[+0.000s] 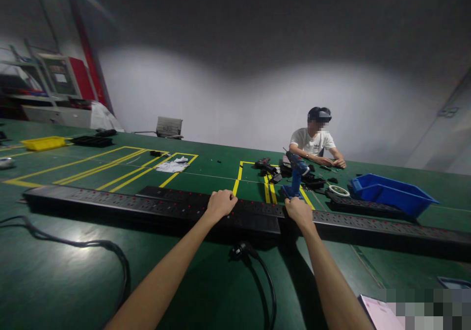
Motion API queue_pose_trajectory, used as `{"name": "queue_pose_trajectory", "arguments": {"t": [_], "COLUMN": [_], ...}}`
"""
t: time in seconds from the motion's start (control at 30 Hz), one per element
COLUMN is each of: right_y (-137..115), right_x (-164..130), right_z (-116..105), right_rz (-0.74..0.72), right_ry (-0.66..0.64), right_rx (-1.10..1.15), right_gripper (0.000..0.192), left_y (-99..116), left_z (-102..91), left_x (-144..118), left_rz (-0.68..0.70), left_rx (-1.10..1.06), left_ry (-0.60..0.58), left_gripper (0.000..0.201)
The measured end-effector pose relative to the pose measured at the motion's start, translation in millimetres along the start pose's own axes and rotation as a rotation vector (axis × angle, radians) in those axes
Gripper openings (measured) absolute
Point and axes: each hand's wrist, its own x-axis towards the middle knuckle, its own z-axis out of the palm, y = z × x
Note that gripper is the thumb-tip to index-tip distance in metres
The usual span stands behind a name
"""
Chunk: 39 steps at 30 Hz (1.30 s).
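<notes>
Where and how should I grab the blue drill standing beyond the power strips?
Take the handle, probably from the right: the drill stands upright on its base, bit angled up and left, leaving the slim handle exposed between head and base.

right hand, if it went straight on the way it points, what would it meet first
Probably the blue, pistol-shaped power drill standing just beyond the right hand, though any gap between them is unclear.

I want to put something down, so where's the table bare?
Green tabletop shows on the near side of the left cable, and between the right forearm and right power strip. It's crowded around the blue cordless drill.
</notes>
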Motion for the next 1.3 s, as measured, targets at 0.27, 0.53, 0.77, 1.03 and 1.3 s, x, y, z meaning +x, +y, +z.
{"name": "queue_pose_trajectory", "arguments": {"t": [0.27,0.53,0.77,1.03,1.3], "right_y": [-13,-27,-27,-28,-25], "right_x": [-5,-14,-11,-11,-9], "right_z": [-2,-6,-3,-3,-2], "right_rz": [-0.019,-0.027,-0.025,0.000,-0.020], "right_ry": [0.010,-0.011,0.006,-0.005,-0.016], "right_rx": [0.007,0.024,0.049,0.038,0.051], "right_gripper": [0.050,0.048,0.046,0.046,0.047], "left_y": [-3,-3,-4,-6,-8], "left_z": [4.4,6.4,8.2,4.6,-20.1], "left_x": [1,-1,-1,-3,1], "left_rz": [-0.086,-0.158,-0.132,-0.116,-0.076], "left_rx": [0.034,0.115,0.116,0.080,-0.073], "left_ry": [0.039,0.100,0.120,0.079,-0.017], "left_gripper": [0.039,0.036,0.037,0.034,0.026]}}
